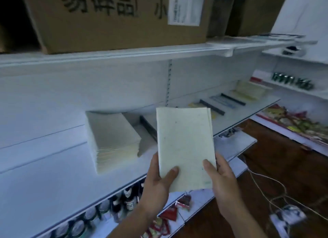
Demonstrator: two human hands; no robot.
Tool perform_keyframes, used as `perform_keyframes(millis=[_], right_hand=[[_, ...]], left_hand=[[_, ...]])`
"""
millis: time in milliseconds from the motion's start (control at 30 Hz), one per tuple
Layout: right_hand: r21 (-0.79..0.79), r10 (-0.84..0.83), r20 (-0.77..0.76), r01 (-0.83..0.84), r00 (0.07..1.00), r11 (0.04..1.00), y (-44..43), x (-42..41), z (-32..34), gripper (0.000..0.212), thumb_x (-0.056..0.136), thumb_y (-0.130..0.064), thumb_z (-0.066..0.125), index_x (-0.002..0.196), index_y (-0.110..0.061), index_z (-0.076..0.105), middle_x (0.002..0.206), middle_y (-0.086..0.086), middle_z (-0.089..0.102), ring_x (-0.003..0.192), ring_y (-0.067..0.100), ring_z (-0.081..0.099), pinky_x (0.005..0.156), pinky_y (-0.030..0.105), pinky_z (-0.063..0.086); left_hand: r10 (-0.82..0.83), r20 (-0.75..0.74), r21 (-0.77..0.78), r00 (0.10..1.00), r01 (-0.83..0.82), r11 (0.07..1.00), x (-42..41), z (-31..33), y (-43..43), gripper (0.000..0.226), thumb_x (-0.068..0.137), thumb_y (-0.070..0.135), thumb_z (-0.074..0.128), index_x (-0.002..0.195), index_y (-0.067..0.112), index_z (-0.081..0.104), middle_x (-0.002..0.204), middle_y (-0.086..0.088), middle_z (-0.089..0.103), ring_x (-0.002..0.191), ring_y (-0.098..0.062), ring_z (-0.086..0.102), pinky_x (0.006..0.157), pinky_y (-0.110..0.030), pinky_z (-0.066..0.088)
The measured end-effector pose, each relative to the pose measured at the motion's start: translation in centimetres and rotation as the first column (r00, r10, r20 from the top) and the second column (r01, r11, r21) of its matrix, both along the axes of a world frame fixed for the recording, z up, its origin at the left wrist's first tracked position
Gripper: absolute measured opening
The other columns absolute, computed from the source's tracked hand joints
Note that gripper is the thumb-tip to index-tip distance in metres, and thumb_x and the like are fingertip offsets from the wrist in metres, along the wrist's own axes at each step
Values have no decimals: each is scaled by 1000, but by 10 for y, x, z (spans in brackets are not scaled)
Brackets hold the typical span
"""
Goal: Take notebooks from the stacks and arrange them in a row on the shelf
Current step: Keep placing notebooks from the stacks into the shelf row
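I hold a small bundle of pale cream notebooks (184, 145) upright in front of the white shelf (248, 112). My left hand (158, 182) grips its lower left corner, thumb on the cover. My right hand (220, 177) grips the lower right edge, thumb on the front. A tall stack of the same pale notebooks (113, 140) lies on the shelf to the left of the bundle. Farther right on the shelf lie flat notebooks: a yellow one (195, 104), a blue one (222, 100) and a cream pile (248, 90), split by black dividers (212, 109).
A large cardboard box (115, 19) sits on the upper shelf above. Bottles and jars (99, 213) and red packets (170, 214) fill the lower shelves. White cables and a power strip (287, 216) lie on the brown floor at right. Colourful packets (298, 122) fill a right-hand shelf.
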State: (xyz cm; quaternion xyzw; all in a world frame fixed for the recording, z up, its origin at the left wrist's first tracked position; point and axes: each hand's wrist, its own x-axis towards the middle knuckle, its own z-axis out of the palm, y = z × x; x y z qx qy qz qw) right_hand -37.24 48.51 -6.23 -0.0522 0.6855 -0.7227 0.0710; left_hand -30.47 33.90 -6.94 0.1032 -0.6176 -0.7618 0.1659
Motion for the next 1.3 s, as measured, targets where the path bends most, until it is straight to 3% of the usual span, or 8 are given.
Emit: perform_keyframes(millis=[167,267,500,600,667,933,1100,1300], right_hand=[[53,-223,20,222,975,974,134,-42,-9,22,98,-14,52,97,-33,60,104,-14,68,94,9,65,80,32,52],[60,-296,31,294,955,954,186,-66,-11,22,98,-15,52,96,-35,58,99,-18,66,90,4,64,78,29,53],[114,-431,115,419,895,901,262,-149,-35,22,98,-26,53,116,-38,55,112,-10,66,102,17,64,92,48,53],[144,-437,115,420,892,896,289,-208,-45,18,99,-25,51,112,-38,54,106,-13,65,98,13,63,90,44,54],[161,-433,103,415,895,895,306,-258,-48,16,99,-26,50,109,-38,53,107,-13,64,99,12,62,88,42,55],[206,-444,53,425,894,881,361,-480,-18,21,101,-25,47,120,-30,53,106,-9,66,95,11,64,69,26,52],[216,-421,39,404,906,889,387,-580,-5,21,100,-27,48,119,-28,57,106,-6,68,94,15,66,65,27,51],[201,-242,-3,237,970,950,401,-706,8,15,99,-24,51,108,-31,60,102,-5,71,91,14,68,69,29,54]], left_hand=[[-191,39,5,981,191,982,-80,-15,126,44,89,5,63,127,24,52,119,5,67,101,-8,67,74,-19,53],[-265,93,-19,960,268,963,-115,-15,177,44,89,4,62,126,24,51,118,6,66,95,-3,67,71,-16,53],[-381,219,-5,898,391,920,-222,-24,247,20,93,22,58,113,23,61,110,5,71,90,-8,70,64,-21,52],[-364,259,-60,895,391,918,-286,-37,273,19,97,26,53,115,29,57,115,-3,68,93,-25,67,66,-44,56],[-357,290,-90,888,397,913,-335,-42,292,26,99,33,48,125,31,49,118,-10,64,101,-39,63,85,-54,51],[-361,171,12,917,364,931,-565,-24,348,22,98,24,52,119,30,52,112,13,63,96,-4,62,62,-10,49],[-338,140,-56,931,348,936,-654,-5,372,16,97,27,52,113,31,50,109,13,62,85,7,62,59,-10,49],[-180,110,-155,977,196,968,-758,0,380,25,96,36,52,120,38,47,116,20,58,99,5,56,79,-20,47]])
